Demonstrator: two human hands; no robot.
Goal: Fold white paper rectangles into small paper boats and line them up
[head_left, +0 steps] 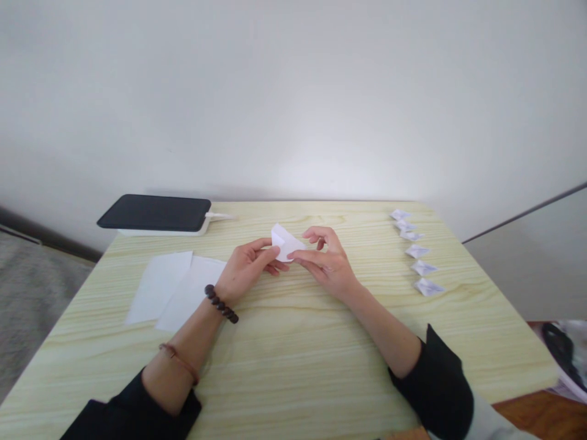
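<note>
A small folded piece of white paper (284, 242) is held up between both hands over the middle of the table. My left hand (252, 261) pinches its left side, thumb on the near face and fingers behind. On the lower right edge, the thumb and a finger of my right hand (329, 260) grip the paper, while its index finger is bent and raised apart from it. Two flat white paper sheets (160, 284) lie overlapping beside my left wrist, partly hidden by the forearm.
Several small folded paper pieces (424, 267) stand in a column on the right of the wood-grain table (284, 366). A black-screened device (156, 212) with a white cable (222, 216) rests on a white block at the back left. A white wall (293, 110) rises behind the table.
</note>
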